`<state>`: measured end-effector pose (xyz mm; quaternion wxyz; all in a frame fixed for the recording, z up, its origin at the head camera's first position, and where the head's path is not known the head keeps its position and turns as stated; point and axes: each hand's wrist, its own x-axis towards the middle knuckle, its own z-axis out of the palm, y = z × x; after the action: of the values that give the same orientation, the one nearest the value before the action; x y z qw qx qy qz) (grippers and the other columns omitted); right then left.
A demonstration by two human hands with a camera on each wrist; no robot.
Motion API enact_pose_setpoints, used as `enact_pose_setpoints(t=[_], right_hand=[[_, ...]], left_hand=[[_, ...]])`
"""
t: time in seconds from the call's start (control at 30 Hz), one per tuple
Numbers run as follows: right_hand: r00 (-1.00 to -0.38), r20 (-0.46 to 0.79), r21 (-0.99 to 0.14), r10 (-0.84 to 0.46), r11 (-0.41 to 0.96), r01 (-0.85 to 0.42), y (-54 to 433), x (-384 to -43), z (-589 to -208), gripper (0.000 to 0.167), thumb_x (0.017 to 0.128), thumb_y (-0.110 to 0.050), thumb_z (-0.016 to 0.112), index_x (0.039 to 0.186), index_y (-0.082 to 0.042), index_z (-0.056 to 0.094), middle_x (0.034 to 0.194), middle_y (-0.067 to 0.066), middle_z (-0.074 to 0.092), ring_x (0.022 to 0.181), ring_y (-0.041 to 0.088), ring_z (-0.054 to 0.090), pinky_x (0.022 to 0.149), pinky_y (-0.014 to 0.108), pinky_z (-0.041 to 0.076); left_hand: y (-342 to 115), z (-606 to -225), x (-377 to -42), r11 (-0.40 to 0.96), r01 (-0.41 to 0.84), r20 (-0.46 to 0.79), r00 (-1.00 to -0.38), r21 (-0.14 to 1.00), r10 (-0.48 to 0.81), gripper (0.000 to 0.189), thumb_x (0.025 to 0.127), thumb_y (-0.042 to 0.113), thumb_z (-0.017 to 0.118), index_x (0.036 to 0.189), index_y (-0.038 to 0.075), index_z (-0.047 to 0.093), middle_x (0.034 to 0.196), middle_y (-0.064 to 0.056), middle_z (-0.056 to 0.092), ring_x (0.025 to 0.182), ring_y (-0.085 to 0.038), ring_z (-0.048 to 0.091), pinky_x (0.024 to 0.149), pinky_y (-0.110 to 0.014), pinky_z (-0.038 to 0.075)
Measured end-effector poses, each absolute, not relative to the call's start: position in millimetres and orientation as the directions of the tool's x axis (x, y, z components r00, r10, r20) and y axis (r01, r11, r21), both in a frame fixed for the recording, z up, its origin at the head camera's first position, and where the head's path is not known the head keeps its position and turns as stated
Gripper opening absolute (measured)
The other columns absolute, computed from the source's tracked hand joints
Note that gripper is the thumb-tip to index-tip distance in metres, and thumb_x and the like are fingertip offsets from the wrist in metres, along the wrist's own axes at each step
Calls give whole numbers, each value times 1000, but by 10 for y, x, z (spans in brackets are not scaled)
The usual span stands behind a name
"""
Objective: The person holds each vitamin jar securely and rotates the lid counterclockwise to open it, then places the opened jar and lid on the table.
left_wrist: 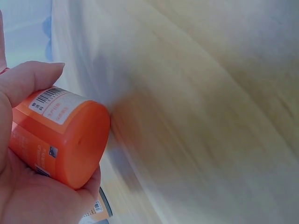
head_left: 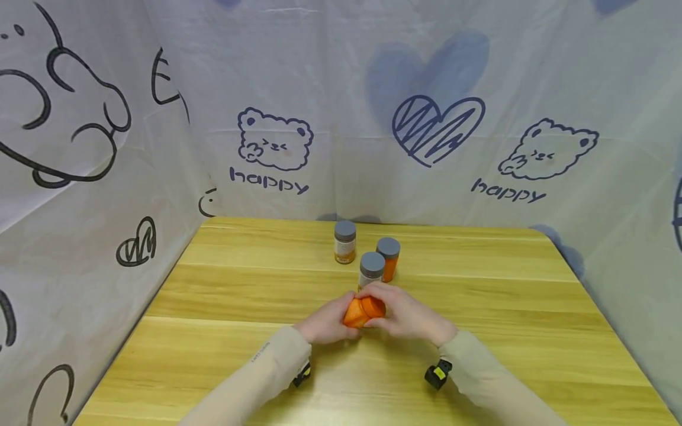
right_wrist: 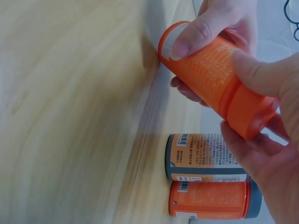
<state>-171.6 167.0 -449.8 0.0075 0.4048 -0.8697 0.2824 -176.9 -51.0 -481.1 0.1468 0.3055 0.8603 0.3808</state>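
Note:
An orange plastic bottle [head_left: 354,314] is tilted above the table in front of me, its orange cap [right_wrist: 250,112] pointing to the right. My left hand [head_left: 327,321] grips the body, thumb on one side and fingers beneath. The fingers and thumb of my right hand [head_left: 407,313] hold the cap, which sits on the bottle. In the left wrist view the bottle's round base [left_wrist: 88,145] and a white barcode label [left_wrist: 56,105] show. Just beyond the hands stands a white-and-orange labelled bottle with a grey lid [head_left: 372,266], partly hidden by the right hand.
An orange bottle with a grey lid [head_left: 388,258] stands behind the nearest one, slightly right. Another grey-lidded bottle [head_left: 345,242] stands further back left. The wooden table [head_left: 240,284] meets a printed cloth [head_left: 341,177] along its back edge, with more cloth at the sides.

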Motion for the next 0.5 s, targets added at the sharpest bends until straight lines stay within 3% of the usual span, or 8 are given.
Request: enact_pose_setpoints(t=[0.27,0.5], right_hand=[[-663,271,-537,-698,461,-706,1678,-1747,-4540,49,79,-5,84,124,-12,64,129,4,65,122,21,61,105,41,51],[-677,256,-562,-690,463,-685,1671,-1742,-4544,50,79,-3,83,124,-12,64,130,3,64,123,22,60,106,41,51]], left_hand=[[-506,-4795,-1776,528,417,-24,-768,740,640,55,80,10,78,127,5,49,101,-5,60,86,-14,54,77,-27,46],[-506,-4766,-1750,529,413,-25,-771,742,637,55,81,10,78,128,4,49,102,-6,60,87,-14,54,78,-28,46]])
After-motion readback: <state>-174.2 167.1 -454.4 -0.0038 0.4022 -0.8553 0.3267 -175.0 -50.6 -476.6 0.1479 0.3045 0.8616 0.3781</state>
